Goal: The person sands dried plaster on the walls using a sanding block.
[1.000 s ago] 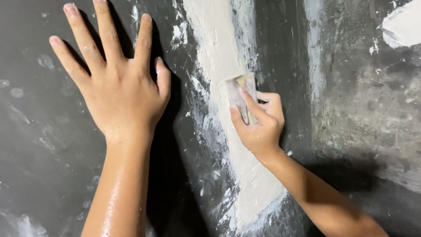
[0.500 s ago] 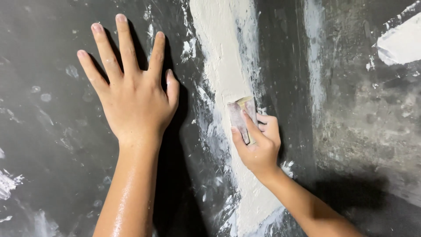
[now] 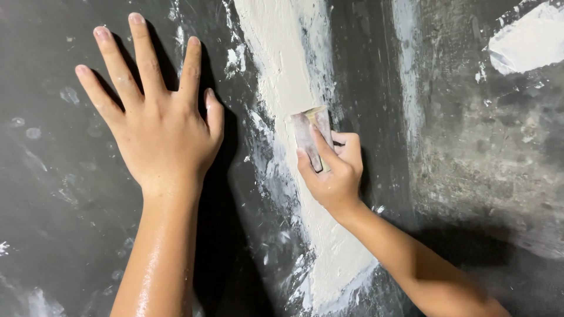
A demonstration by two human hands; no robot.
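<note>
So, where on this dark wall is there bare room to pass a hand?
Free: the dark patch between the flat left hand and the vertical white plaster strip, and the grey area right of the right hand. Crowded: the strip itself, where that hand presses a small plaster-smeared scraper.

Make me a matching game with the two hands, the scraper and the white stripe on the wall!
Things:
1. left hand
2. right hand
3. scraper
4. white stripe

States:
A. pressed on the white stripe
B. flat on the dark wall, fingers spread
C. runs down the wall
D. grips the scraper

Pairs: 1-B, 2-D, 3-A, 4-C
</note>
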